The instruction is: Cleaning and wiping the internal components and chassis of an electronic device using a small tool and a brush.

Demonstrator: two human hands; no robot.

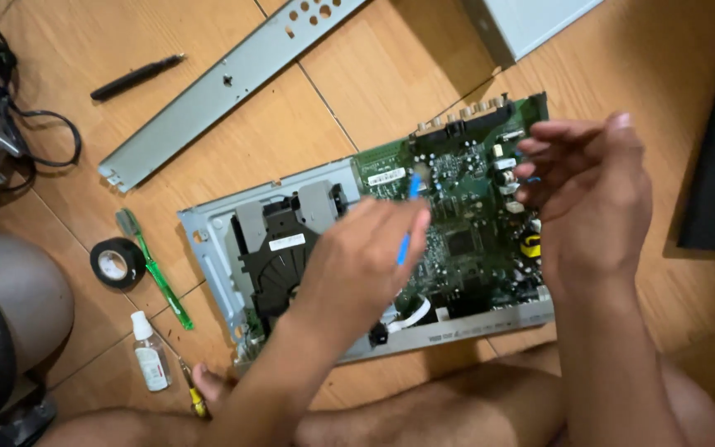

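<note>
I judge I'm mid-way through working on the green circuit board (457, 223) seated in the opened grey metal player chassis (208, 240) on the wooden floor. My left hand (366, 261) is closed around a slim blue tool (410, 217) (its tip is blurred), pointing toward twelve o'clock over the board. My right hand (593, 203) hovers at three o'clock, fingers curled, holding nothing I can see. Next calls for steadying the tip on one spot.
</note>
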